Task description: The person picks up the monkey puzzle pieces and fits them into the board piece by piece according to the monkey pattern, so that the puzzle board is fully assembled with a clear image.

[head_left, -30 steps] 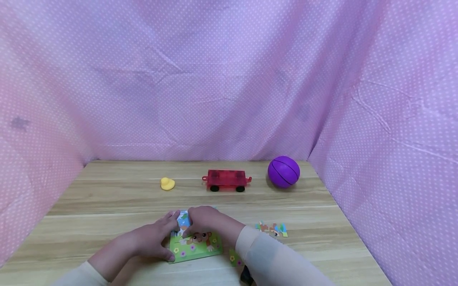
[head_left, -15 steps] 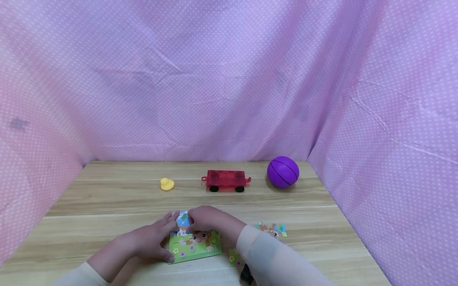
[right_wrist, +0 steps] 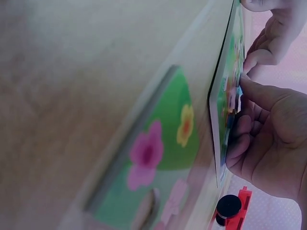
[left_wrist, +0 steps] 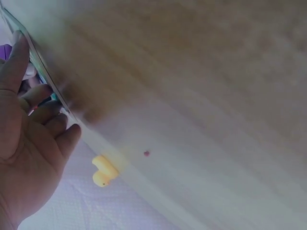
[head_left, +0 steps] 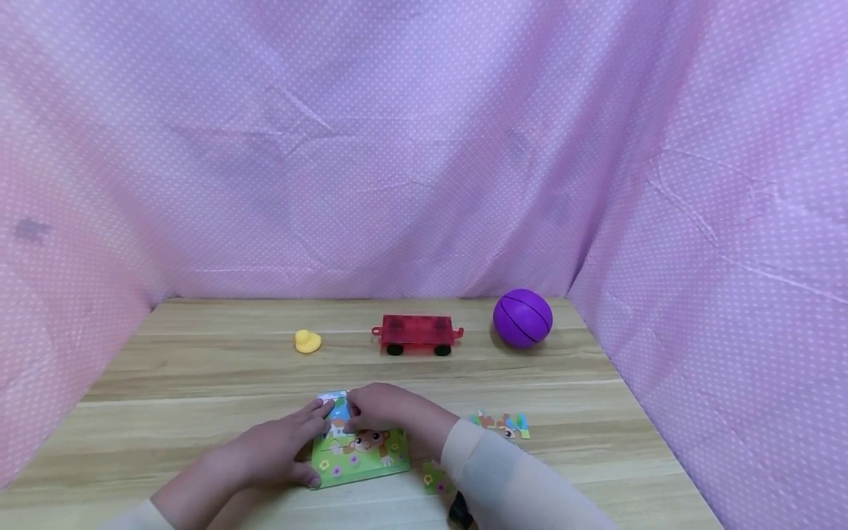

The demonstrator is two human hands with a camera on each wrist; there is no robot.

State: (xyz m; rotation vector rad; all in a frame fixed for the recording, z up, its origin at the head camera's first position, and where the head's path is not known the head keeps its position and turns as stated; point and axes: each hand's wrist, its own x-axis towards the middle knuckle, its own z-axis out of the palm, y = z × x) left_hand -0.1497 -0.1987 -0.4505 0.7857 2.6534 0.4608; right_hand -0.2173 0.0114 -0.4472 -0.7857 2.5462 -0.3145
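Observation:
A green jigsaw puzzle board [head_left: 364,471] with a monkey and flowers lies on the wooden table in the head view. My left hand [head_left: 274,449] rests along its left side, thumb at the near corner and fingers spread over the upper left part. My right hand [head_left: 380,408] reaches across the board's top and pinches a puzzle piece at the blue section, mostly hidden by the fingers. In the right wrist view, the thumb of the right hand [right_wrist: 283,124] points onto the board with the other fingers curled beneath. The left wrist view has the left hand [left_wrist: 33,139] at the board's edge.
Loose puzzle pieces lie right of the board: a flowered one [head_left: 436,480] near my right sleeve and a monkey-face group [head_left: 506,425] farther off. Behind stand a yellow duck [head_left: 308,341], a red toy wagon [head_left: 417,333] and a purple ball [head_left: 523,318]. Pink dotted cloth [head_left: 397,147] surrounds the table.
The right thumb has drawn in closer to its fingers over the blue section. My left fingers have shifted slightly farther onto the board. The board stays almost in place.

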